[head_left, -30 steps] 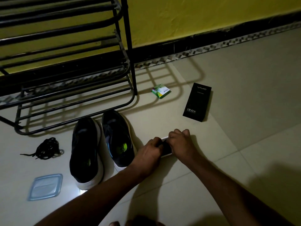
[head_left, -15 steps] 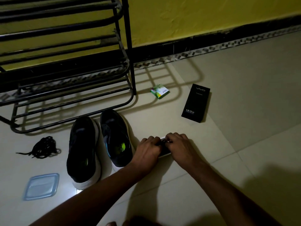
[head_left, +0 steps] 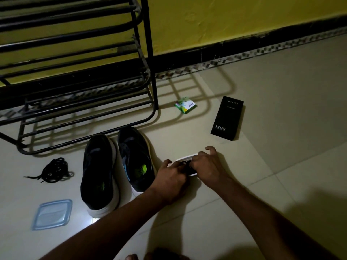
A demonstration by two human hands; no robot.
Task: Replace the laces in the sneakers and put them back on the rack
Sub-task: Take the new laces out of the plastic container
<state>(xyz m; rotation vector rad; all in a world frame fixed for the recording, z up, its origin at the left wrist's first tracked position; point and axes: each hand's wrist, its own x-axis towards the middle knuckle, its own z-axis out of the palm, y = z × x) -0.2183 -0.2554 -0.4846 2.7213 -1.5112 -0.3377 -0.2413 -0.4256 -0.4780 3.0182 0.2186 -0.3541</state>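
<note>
Your right hand (head_left: pixel 208 166) pinches a bunch of black laces (head_left: pixel 185 164) with thumb and first fingers, while the other fingers are lifted and bent above the floor (head_left: pixel 281 128). Your left hand (head_left: pixel 169 177) lies close against it from the other side, fingers curled in toward the same laces. Its fingertips are lost in the dark, so you cannot tell whether it grips them or only rests there.

The laces sit in a small white tub (head_left: pixel 185 158) on the floor between your hands. Only its far rim and a near corner show.

Just left of your left hand stand the two sneakers (head_left: pixel 135 158), side by side and touching, toes pointing to the rack (head_left: pixel 75 113), with no laces in them. Your left wrist crosses the heel of the nearer one.

Further left, a second lace pile (head_left: pixel 56 170) lies loose on the floor. A clear bluish lid (head_left: pixel 52 214) lies flat nearer to you, beside the heel of the outer sneaker.

The black metal rack stands against the yellow wall (head_left: pixel 225 25), its lowest bars just beyond the toes. To its right a green packet (head_left: pixel 185 105) and a black box (head_left: pixel 227 118) lie on the floor, well apart from your hands.
</note>
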